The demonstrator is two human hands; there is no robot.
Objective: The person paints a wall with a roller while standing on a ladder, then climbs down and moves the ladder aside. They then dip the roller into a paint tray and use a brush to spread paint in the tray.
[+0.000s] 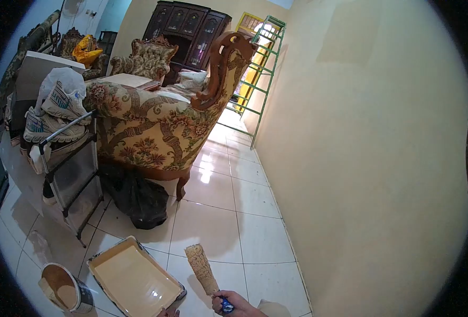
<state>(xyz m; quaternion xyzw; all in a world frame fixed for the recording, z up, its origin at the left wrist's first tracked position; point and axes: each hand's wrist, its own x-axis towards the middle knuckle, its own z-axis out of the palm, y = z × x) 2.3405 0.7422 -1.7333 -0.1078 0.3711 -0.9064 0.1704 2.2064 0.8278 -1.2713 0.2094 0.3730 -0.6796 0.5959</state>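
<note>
My right hand (236, 305) is closed round the blue handle of a paint roller (202, 268). The roller's sleeve is coated in cream paint and points up and away over the floor tiles. Only the fingertips of my left hand (169, 313) show, at the bottom edge, curled at the near rim of a paint tray (110, 288). Cream paint covers the tray's bottom, and dark stains mark its rim. To the left of the tray stands a paint bucket (81, 297) with cream paint inside and a paint-smeared flat piece at its edge.
A cream wall (371, 169) runs along the right. A green ladder (268, 79) leans near it farther off. Ahead stand a floral sofa (149, 127), a black plastic bag (139, 198) and a metal rack (70, 179) with shoes (59, 124). A dark cabinet (184, 34) is behind.
</note>
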